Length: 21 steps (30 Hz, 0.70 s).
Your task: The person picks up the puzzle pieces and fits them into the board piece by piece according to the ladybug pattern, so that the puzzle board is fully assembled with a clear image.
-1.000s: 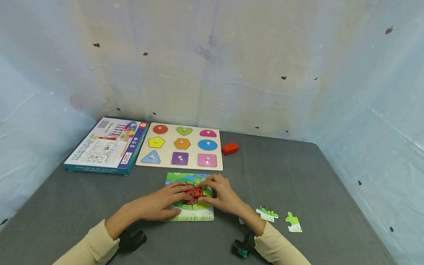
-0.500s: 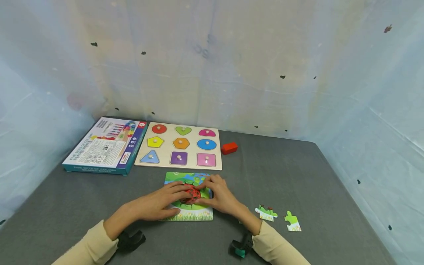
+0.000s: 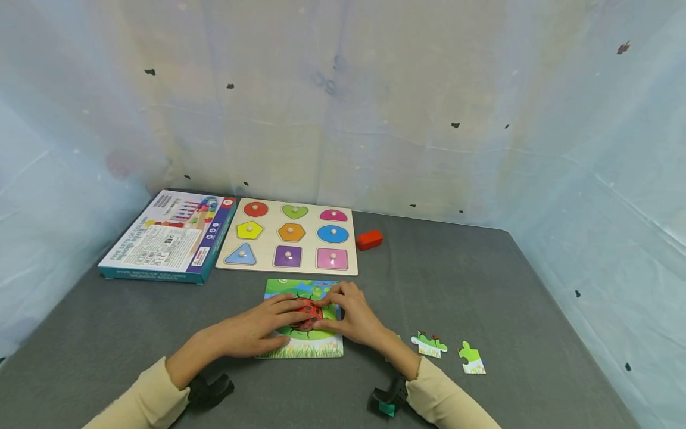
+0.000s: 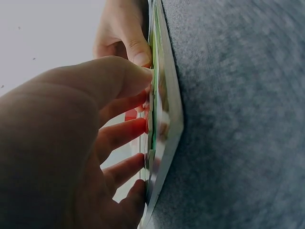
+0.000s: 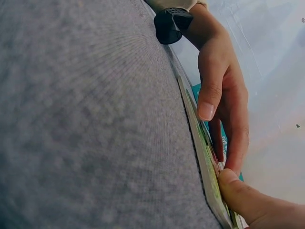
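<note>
A ladybug jigsaw puzzle [image 3: 305, 347] lies flat on the grey cloth, its red ladybug partly covered by both hands. Spread fingers of my left hand [image 3: 262, 325] rest on the puzzle's left side; in the left wrist view the left hand [image 4: 109, 124] has its fingertips against the pieces. On the right side, my right hand [image 3: 351, 313] bends its thumb and index finger down on a puzzle piece [image 3: 320, 313] of the ladybug, held between them. The right thumb [image 5: 238, 191] touches the puzzle's top in the right wrist view.
Loose puzzle pieces, one [image 3: 430, 344] and another [image 3: 471, 358], lie to the right; part of one more shows by the right wrist. Behind are a wooden shape board [image 3: 272, 239], a flat box [image 3: 166, 238] and a red block [image 3: 369, 240]. Pale sheets surround the table.
The whole scene has shifted slightly left in the head view. Both hands stay at nearly the same place on the puzzle.
</note>
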Each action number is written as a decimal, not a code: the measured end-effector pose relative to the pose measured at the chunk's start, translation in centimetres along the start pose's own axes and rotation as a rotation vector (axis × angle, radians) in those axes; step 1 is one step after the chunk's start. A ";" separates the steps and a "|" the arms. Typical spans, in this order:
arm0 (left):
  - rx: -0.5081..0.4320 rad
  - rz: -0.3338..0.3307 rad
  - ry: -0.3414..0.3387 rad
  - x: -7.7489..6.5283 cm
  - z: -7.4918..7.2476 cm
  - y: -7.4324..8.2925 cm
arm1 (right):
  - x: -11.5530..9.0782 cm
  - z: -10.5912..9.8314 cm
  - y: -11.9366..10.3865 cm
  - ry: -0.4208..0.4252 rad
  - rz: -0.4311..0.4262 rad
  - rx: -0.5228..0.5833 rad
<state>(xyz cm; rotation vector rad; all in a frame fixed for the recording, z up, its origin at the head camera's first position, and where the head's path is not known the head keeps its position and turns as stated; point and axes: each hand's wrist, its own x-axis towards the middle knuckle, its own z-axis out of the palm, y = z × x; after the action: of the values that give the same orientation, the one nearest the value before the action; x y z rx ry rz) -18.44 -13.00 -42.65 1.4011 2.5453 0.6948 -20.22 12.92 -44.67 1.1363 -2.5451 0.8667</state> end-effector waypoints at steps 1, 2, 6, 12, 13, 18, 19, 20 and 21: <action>0.000 0.002 0.002 0.0 0.0 0.0 | 0.0 0.0 0.0 -0.001 0.001 0.001; 0.000 0.003 0.002 0.0 0.0 0.0 | 0.0 0.0 0.1 -0.001 0.002 0.001; 0.003 0.003 0.004 0.0 0.0 0.0 | 0.0 0.1 0.3 -0.013 -0.005 0.001; 0.003 0.007 0.009 -0.1 0.1 0.0 | 0.0 -0.3 0.7 -0.018 -0.054 0.029; 0.006 0.014 0.013 -0.1 0.1 0.0 | 0.0 -0.3 0.8 -0.013 -0.063 0.032; 0.023 0.043 0.034 -0.1 0.2 0.0 | 0.1 -0.7 1.6 0.017 -0.104 0.036; 0.024 0.045 0.034 -0.1 0.2 0.0 | 0.1 -0.7 1.8 0.018 -0.105 0.039; 0.024 0.045 0.035 -0.2 0.2 -0.1 | 0.0 -0.8 2.0 0.019 -0.103 0.039; 0.023 0.044 0.034 -0.2 0.2 -0.1 | 0.0 -0.8 2.1 0.016 -0.097 0.039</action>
<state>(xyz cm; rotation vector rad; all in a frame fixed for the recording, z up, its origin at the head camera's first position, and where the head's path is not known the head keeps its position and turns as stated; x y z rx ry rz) -18.32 -13.12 -42.84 1.4689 2.5638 0.7044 -21.81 14.54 -44.94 1.2476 -2.4479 0.9007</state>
